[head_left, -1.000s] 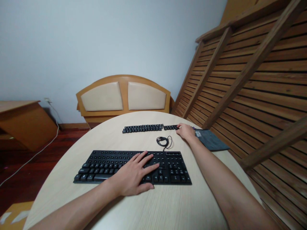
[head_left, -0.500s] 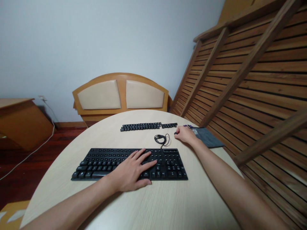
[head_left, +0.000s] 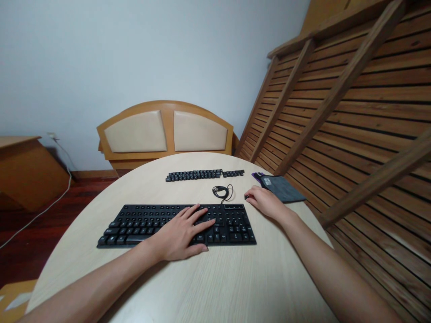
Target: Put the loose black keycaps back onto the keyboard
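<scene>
A black keyboard (head_left: 141, 224) lies flat on the round table, with keycaps gone from much of its upper and right part. My left hand (head_left: 183, 231) rests across its middle with the fingers spread. To the right of the keyboard's top corner, my right hand (head_left: 264, 201) pinches a small black keycap (head_left: 247, 196) just over the table. Behind the keyboard, rows of loose keycaps (head_left: 193, 175) are lined up, with a shorter group of keycaps (head_left: 233, 173) at their right. The keyboard's coiled cable (head_left: 220, 193) sits between them and the keyboard.
A dark grey pouch (head_left: 284, 188) with purple showing at its end lies beyond my right hand. The pale round table (head_left: 229, 282) stands before a wooden headboard (head_left: 170, 130). A slatted wooden frame (head_left: 353, 112) leans along the right side.
My right hand has drawn back from near the loose keycaps and pouch toward the keyboard, keeping the keycap in its fingertips. My left hand stays on the keyboard. The view has shifted slightly.
</scene>
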{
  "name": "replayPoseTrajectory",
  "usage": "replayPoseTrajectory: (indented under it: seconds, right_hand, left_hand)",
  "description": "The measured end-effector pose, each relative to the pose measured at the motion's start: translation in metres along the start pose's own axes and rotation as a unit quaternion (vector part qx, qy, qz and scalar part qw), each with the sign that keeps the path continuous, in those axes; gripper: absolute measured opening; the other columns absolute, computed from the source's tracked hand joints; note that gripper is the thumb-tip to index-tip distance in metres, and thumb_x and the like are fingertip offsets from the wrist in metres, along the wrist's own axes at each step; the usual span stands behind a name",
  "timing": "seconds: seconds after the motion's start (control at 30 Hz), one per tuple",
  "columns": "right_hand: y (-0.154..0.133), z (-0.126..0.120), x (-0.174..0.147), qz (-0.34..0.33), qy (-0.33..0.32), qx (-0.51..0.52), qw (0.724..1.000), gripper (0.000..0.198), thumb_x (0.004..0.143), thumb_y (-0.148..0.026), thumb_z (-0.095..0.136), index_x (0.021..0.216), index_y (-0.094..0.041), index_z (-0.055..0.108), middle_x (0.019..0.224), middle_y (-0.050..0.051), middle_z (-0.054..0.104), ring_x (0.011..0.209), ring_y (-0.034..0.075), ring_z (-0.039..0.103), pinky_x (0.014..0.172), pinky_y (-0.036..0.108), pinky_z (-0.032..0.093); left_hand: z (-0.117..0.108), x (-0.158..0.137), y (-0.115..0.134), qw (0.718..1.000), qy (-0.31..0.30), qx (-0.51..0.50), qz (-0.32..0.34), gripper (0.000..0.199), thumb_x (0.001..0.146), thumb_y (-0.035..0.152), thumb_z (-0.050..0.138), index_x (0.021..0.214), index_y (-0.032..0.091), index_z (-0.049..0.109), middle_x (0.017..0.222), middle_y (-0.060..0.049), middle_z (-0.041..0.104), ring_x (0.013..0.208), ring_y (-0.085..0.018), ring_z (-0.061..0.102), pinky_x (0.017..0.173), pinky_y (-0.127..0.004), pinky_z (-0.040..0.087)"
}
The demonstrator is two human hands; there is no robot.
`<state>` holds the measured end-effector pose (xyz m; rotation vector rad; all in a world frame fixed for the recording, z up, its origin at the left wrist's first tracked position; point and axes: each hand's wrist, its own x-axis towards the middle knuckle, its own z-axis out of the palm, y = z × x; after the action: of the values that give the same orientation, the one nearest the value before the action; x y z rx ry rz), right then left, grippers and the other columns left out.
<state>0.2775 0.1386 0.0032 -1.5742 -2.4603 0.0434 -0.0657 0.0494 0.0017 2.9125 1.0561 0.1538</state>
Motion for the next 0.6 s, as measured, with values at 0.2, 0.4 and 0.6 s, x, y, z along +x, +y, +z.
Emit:
replayPoseTrajectory:
  seconds: [0.2,0.4,0.6]
  right_hand:
    - [-0.01,-0.02,-0.011,-0.021,-0.021,0.078,0.997,0.03,0.097,-0.031,0.052,0.113,-0.016,0.073,0.115,0.012,0.072,0.107,0.026,0.065,0.094,0.033,0.046]
    - [-0.035,-0.049,-0.026,-0.076,-0.123,0.212,0.967,0.032,0.093,-0.04,0.058,0.11,-0.019,0.075,0.112,0.009,0.074,0.105,0.024,0.065,0.095,0.034,0.046]
    - [-0.045,-0.05,-0.029,-0.129,-0.163,0.209,0.956,0.03,0.091,-0.04,0.062,0.106,-0.019,0.077,0.106,0.01,0.072,0.103,0.024,0.063,0.095,0.034,0.045]
  left_hand:
    - [0.0,-0.001,0.0,1.0,0.007,-0.003,0.002,0.07,0.095,0.068,0.045,0.155,0.032,0.032,0.163,-0.008,0.027,0.15,-0.037,0.02,0.117,-0.057,0.027]
    - [-0.001,0.0,0.001,1.0,0.005,-0.006,0.001,0.071,0.095,0.068,0.047,0.155,0.033,0.033,0.163,-0.008,0.027,0.151,-0.036,0.019,0.118,-0.056,0.027]
    - [-0.001,0.0,0.001,1.0,0.003,-0.001,0.002,0.071,0.095,0.068,0.046,0.155,0.033,0.032,0.163,-0.008,0.026,0.15,-0.037,0.019,0.118,-0.056,0.027]
